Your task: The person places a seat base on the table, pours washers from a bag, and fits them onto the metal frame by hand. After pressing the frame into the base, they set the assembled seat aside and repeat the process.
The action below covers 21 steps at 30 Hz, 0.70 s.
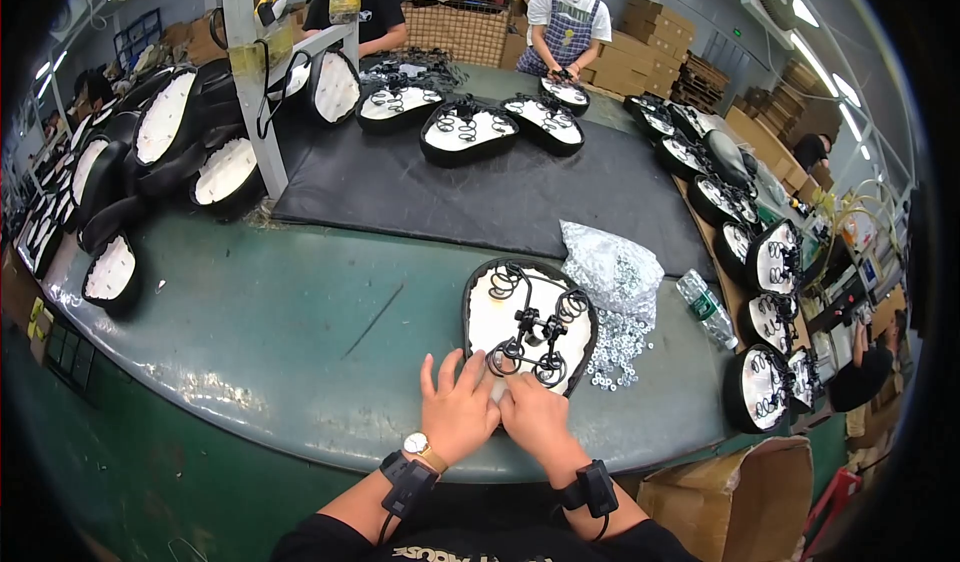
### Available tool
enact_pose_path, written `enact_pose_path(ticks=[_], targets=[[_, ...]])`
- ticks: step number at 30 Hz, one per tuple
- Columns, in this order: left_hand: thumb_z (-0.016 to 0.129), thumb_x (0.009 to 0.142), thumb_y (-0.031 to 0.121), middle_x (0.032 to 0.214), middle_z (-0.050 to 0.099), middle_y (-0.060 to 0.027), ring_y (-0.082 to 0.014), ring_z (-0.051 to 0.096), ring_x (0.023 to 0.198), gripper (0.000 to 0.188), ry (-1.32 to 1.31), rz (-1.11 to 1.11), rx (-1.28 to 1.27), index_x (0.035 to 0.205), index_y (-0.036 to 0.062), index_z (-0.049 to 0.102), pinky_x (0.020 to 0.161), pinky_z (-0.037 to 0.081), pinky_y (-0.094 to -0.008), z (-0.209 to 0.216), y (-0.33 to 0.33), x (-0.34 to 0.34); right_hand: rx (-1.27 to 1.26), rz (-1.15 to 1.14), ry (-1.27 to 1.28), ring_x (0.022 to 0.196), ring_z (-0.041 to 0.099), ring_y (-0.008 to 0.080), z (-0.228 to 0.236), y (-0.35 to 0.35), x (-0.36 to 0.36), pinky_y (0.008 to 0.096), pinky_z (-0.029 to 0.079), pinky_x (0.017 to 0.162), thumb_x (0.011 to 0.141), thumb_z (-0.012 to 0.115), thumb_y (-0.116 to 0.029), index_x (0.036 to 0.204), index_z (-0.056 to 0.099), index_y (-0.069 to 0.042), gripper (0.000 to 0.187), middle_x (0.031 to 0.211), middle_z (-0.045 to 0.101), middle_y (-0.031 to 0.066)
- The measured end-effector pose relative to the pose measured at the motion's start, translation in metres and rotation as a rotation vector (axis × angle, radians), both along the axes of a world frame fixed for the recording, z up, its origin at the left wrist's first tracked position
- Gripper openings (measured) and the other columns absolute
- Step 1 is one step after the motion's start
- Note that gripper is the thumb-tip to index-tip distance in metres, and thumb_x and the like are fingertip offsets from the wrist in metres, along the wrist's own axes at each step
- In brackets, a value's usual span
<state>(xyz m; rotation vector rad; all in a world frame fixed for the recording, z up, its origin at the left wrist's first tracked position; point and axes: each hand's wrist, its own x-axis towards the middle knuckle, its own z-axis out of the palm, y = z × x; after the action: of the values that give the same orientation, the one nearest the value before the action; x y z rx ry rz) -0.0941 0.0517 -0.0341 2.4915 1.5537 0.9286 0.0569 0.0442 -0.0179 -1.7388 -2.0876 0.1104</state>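
An upside-down bicycle saddle (486, 314) lies on the green table in front of me, its pale underside up and its black edge around it. Black coil springs and a clamp (540, 330) sit on that underside. My left hand (456, 414) is at the saddle's near left edge, fingers stretched out and apart, fingertips by a near spring. Close beside it, my right hand (536, 418) has its fingers curled at the saddle's near end, under the springs. Whatever its fingertips pinch is hidden.
Small metal nuts (618, 354) lie scattered right of the saddle, by a clear plastic bag (612, 267) of them. A plastic bottle (706, 308) lies farther right. Several saddles (468, 134) rest on a black mat (400, 187); a post (252, 92) rises left. Another person (568, 27) works opposite.
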Motion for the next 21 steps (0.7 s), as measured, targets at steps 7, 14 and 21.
enact_pose_path(ticks=[7, 14, 21], targets=[[0.062, 0.082, 0.022, 0.147, 0.049, -0.0105, -0.0376, 0.038, 0.138, 0.050, -0.029, 0.022, 0.008, 0.129, 0.0046, 0.064, 0.119, 0.018, -0.0626, -0.014, -0.002, 0.003, 0.018, 0.012, -0.003, 0.065, 0.068, 0.0308, 0.002, -0.004, -0.001, 0.0426, 0.056, 0.056, 0.086, 0.063, -0.016, 0.137, 0.062, -0.013, 0.051, 0.088, 0.067, 0.0064], [0.063, 0.081, 0.023, 0.146, 0.051, -0.0079, -0.0361, 0.039, 0.137, 0.048, -0.048, 0.006, -0.033, 0.127, 0.0061, 0.065, 0.117, 0.016, -0.0667, -0.010, 0.001, 0.004, 0.024, 0.024, -0.013, 0.064, 0.067, 0.0309, 0.000, 0.000, 0.004, 0.0429, 0.056, 0.055, 0.085, 0.064, -0.015, 0.141, 0.058, -0.015, 0.056, 0.086, 0.065, 0.0060], [0.066, 0.080, 0.030, 0.140, 0.055, -0.0052, -0.0330, 0.043, 0.135, 0.043, 0.014, 0.040, -0.006, 0.118, 0.0126, 0.070, 0.114, 0.017, -0.0694, -0.001, 0.001, -0.013, -0.057, 0.017, -0.012, 0.074, 0.069, 0.0327, -0.005, 0.001, -0.007, 0.0460, 0.056, 0.061, 0.084, 0.066, -0.021, 0.120, 0.067, -0.012, 0.038, 0.091, 0.067, 0.0077]])
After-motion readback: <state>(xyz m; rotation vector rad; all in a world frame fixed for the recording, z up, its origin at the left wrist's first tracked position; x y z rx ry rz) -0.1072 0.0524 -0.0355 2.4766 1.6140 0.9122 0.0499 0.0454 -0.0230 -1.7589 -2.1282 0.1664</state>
